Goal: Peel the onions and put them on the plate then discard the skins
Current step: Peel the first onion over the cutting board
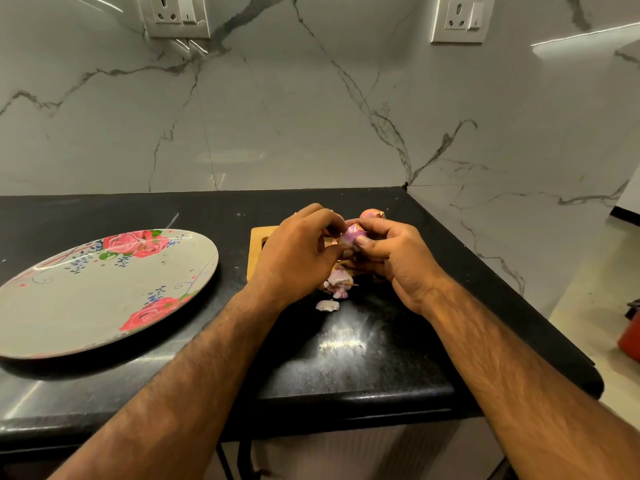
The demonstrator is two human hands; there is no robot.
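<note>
Two hands, left hand [298, 251] and right hand [391, 258], curl round one onion [351, 235]; second onion [371, 214] far, one plate [69, 306] left, skins [337, 285] near.

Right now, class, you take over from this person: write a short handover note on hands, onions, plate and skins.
Both hands are busy: left hand and right hand pinch one onion, partly peeled, above the cutting board. A second onion lies behind them. Loose skins lie on the counter. The plate, at left, holds no onion yet. To do: finish peeling, plate the onions, bin the skins.
</note>
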